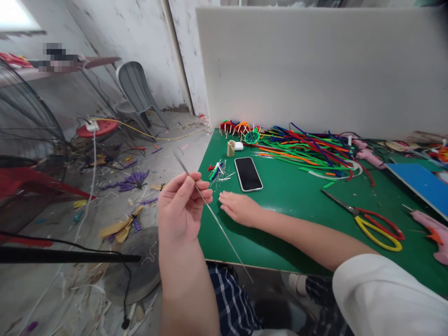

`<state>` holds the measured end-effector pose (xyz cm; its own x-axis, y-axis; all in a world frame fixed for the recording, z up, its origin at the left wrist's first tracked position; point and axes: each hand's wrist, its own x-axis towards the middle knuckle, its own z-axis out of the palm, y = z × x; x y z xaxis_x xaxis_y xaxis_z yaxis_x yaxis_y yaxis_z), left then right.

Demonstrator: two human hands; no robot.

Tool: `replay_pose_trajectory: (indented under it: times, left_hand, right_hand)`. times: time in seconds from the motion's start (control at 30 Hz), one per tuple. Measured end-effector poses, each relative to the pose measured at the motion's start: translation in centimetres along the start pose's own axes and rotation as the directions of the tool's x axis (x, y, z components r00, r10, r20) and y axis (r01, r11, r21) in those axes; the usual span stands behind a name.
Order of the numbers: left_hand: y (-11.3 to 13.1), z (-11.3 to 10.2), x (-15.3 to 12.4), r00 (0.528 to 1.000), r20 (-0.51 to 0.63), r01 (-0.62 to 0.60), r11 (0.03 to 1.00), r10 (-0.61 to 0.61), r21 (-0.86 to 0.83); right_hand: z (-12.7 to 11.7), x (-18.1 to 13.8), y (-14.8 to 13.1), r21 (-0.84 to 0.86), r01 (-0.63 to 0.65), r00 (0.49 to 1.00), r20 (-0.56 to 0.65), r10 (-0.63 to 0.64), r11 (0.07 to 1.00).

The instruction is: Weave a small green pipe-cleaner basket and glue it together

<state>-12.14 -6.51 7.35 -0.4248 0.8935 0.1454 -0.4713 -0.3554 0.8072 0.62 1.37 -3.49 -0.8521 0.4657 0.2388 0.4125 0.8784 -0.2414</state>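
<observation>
My left hand [182,205] is raised palm-up in front of the table's left edge. Its thumb and fingers pinch a thin, straight bundle of grey wires [224,231], which slants from upper left to lower right. My right hand [240,207] rests low over the green table [280,210] near that edge, fingers stretched out to the left, nothing visible in them. Beyond it lie a loose heap of thin wires [224,172] with short coloured bits and a black-screened phone [248,173].
Colourful pipe cleaners [308,149] pile along the white board [315,70]. Red-and-yellow-handled scissors [371,221], a pink glue gun [429,228] and a blue board [423,182] lie rightward. A small beige holder [231,148] stands behind the phone. Scraps litter the floor, near a grey chair [136,88].
</observation>
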Motion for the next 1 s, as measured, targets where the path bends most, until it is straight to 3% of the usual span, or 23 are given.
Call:
replay_pose_trajectory:
  times: [0.1,0.27,0.47,0.57,0.73,1.0]
  left_hand:
    - [0.0,0.1,0.0,1.000,0.007,-0.002,1.000,0.002,-0.001]
    - [0.0,0.0,0.1,1.000,0.027,-0.008,1.000,0.008,-0.005]
    - [0.0,0.0,0.1,0.999,0.030,-0.013,1.000,0.012,0.011]
    - [0.0,0.0,0.0,0.999,0.037,-0.017,1.000,0.017,0.008]
    - [0.0,-0.1,0.0,0.998,0.054,-0.013,1.000,0.013,-0.006]
    - [0.0,-0.1,0.0,1.000,0.003,0.031,0.999,-0.031,0.013]
  right_hand:
    - [0.9,-0.7,-0.6,-0.001,0.106,0.992,0.073,-0.105,0.994]
    - [1.1,2.6,1.5,-0.105,-0.016,0.998,0.065,0.023,0.994]
    - [-1.7,4.1,4.4,-0.239,-0.160,0.986,0.003,0.166,0.958]
    - [-2.3,4.0,5.8,-0.292,-0.173,0.984,-0.005,0.180,0.941]
    - [-1.2,4.9,7.5,-0.374,-0.170,0.984,-0.011,0.178,0.912]
    - [-0.7,6.2,7.8,-0.253,-0.251,0.966,-0.009,0.257,0.934]
